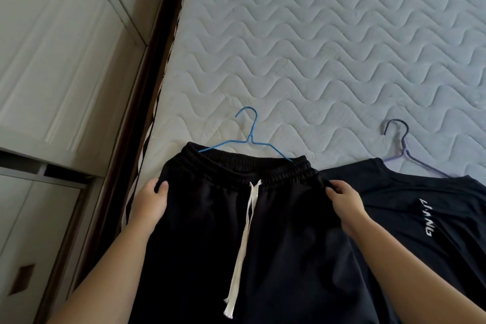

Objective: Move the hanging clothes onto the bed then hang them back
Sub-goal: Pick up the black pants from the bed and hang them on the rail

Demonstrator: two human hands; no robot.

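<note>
Bumpy white bed [342, 47] holds our black shorts [210, 244] on a blue hanger [253, 126]. Our left hand [151, 202] and right hand [344, 205] each pinch one side of the shorts, beside a dark shirt [420, 244].

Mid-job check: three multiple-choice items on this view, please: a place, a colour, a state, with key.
1. Where does the dark shirt lie? A. Right of the black shorts, on the mattress B. Left of them C. On the floor
2. The hanger in the shorts' waistband is: A. red B. blue C. white
3. The left hand and right hand are: A. idle B. gripping the shorts' sides C. holding hanger hooks
Key: 1 A, it lies beside the shorts' right edge; 2 B, blue wire shows above the waistband; 3 B, fingers curl on fabric at each side.
</note>
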